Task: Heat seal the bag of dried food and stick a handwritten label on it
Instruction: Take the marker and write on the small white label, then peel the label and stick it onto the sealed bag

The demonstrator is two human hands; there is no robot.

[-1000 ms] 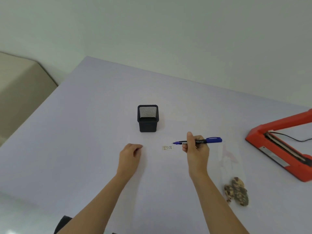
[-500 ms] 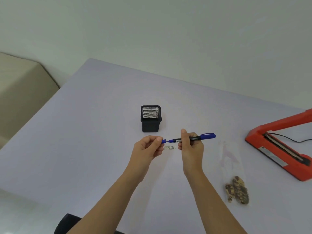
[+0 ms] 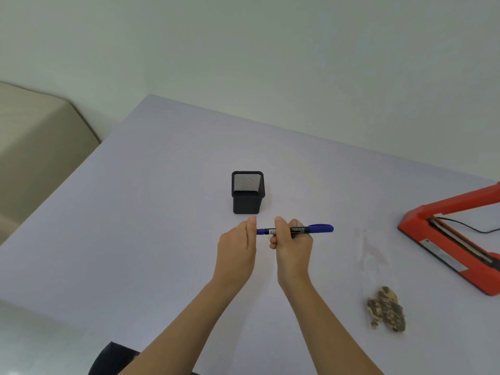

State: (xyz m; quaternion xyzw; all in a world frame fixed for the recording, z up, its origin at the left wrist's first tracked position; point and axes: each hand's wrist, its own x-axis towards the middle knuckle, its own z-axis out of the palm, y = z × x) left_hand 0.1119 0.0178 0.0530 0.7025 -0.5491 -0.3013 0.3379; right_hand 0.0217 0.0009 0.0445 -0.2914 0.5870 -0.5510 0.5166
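Observation:
My right hand (image 3: 293,246) grips the barrel of a blue marker pen (image 3: 300,229), which lies level above the table. My left hand (image 3: 238,247) pinches the small blue cap (image 3: 262,231) at the pen's left end. The two hands are almost touching. The small paper label is hidden under my hands. A clear bag (image 3: 374,255) lies flat to the right, with brown dried food (image 3: 385,308) at its near end. The red heat sealer (image 3: 449,239) stands at the right edge with its arm raised.
A black mesh pen holder (image 3: 247,192) stands just beyond my hands. The sealer's black cable (image 3: 470,226) trails off to the right. The lilac table (image 3: 135,239) meets a pale wall at the back, and a beige surface sits beyond the table's left edge.
My left hand rose from the table and came right to the pen's left end, closing on the blue cap there. The label, visible before, is now covered by my hands.

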